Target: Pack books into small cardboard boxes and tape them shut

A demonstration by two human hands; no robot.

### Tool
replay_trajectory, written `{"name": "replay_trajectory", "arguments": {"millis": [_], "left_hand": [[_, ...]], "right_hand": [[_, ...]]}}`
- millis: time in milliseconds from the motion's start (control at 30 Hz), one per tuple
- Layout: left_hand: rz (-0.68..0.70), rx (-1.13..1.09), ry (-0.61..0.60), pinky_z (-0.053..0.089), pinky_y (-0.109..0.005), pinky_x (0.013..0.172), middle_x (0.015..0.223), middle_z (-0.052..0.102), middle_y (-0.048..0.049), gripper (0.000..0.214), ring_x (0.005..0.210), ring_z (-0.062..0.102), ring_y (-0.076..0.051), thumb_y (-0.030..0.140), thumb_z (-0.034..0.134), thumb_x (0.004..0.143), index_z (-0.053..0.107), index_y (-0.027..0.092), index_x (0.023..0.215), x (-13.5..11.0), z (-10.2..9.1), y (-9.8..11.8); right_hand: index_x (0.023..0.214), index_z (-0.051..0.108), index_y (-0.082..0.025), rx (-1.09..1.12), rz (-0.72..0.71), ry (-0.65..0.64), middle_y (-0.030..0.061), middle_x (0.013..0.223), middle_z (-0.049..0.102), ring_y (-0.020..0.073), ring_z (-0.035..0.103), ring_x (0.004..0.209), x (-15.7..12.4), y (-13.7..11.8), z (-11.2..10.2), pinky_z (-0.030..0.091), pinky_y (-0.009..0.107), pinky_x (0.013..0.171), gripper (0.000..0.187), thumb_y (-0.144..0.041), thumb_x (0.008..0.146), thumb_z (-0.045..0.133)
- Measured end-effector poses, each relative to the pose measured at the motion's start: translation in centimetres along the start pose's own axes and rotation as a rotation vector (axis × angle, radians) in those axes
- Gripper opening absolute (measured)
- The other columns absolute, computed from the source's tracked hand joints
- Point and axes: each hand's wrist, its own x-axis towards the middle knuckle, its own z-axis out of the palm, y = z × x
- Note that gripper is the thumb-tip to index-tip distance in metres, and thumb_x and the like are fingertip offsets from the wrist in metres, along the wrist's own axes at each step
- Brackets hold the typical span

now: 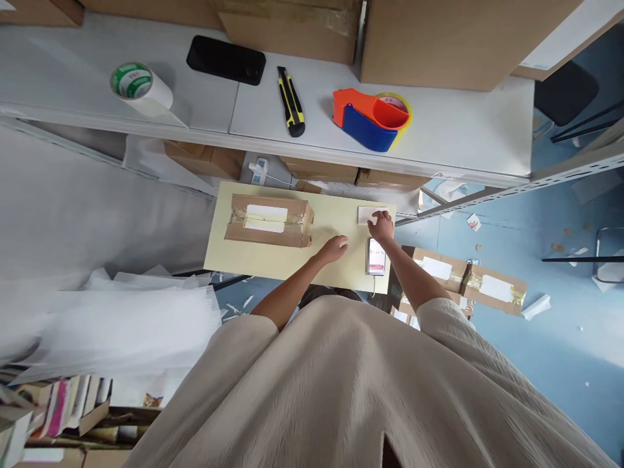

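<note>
My left hand [334,249] rests over the pale yellow table with its fingers curled in and nothing visible in them. To its left lies a taped cardboard box [236,229] with a white label [266,218] on top. At the table's far right corner, my right hand [383,225] reaches over a flat white stack of paper or labels [364,215]. Its fingers are bent and apart, with the tips at the stack; whether they have lifted a sheet is too small to tell. Just below that hand, a lit phone [376,256] lies with a cable attached.
On the grey shelf [209,107] ahead are a tape roll [156,97], a black phone [225,60], a utility knife [291,103] and an orange-blue tape dispenser [363,120]. Labelled boxes [492,290] sit right; white foam sheets [131,325] and books [73,403] are left.
</note>
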Motion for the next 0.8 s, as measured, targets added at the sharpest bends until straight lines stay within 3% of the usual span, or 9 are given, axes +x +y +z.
{"name": "replay_trajectory", "arguments": {"millis": [233, 500, 667, 800], "left_hand": [[-0.018, 0.012, 0.013, 0.053, -0.044, 0.130, 0.169, 0.066, -0.0161, 0.050, 0.154, 0.066, -0.031, 0.030, 0.053, 0.112, 0.067, 0.018, 0.158, -1.6, -0.3, -1.2], [-0.007, 0.018, -0.005, 0.052, -0.045, 0.131, 0.170, 0.065, -0.0158, 0.051, 0.157, 0.064, -0.030, 0.031, 0.052, 0.112, 0.066, 0.019, 0.159, -1.5, -1.0, -1.5], [-0.004, 0.004, -0.011, 0.053, -0.046, 0.131, 0.171, 0.064, -0.0144, 0.053, 0.157, 0.064, -0.031, 0.030, 0.052, 0.112, 0.065, 0.021, 0.162, -1.1, -0.7, -1.3], [-0.006, -0.006, -0.005, 0.054, -0.044, 0.130, 0.171, 0.064, -0.0153, 0.051, 0.156, 0.065, -0.030, 0.031, 0.053, 0.112, 0.066, 0.020, 0.160, -1.3, -0.7, -1.6]], "right_hand": [[0.142, 0.057, -0.022, -0.088, 0.103, -0.038, 0.0224, 0.159, 0.051, 0.0433, 0.045, 0.144, 1.2, -3.3, 2.6, 0.041, 0.060, 0.119, 0.060, -0.055, 0.096, 0.076], [0.132, 0.063, -0.023, -0.074, 0.103, -0.083, 0.0195, 0.158, 0.052, 0.0401, 0.046, 0.144, 1.2, -2.8, 1.9, 0.044, 0.056, 0.118, 0.038, -0.046, 0.101, 0.066], [0.148, 0.058, -0.019, -0.153, 0.094, -0.091, 0.0241, 0.157, 0.054, 0.0445, 0.046, 0.145, 0.8, -3.5, 1.9, 0.042, 0.060, 0.119, 0.061, -0.056, 0.101, 0.071], [0.151, 0.056, -0.017, -0.178, 0.091, -0.075, 0.0282, 0.156, 0.055, 0.0465, 0.047, 0.145, 0.0, -4.3, 2.4, 0.042, 0.063, 0.118, 0.062, -0.059, 0.107, 0.064]]}}
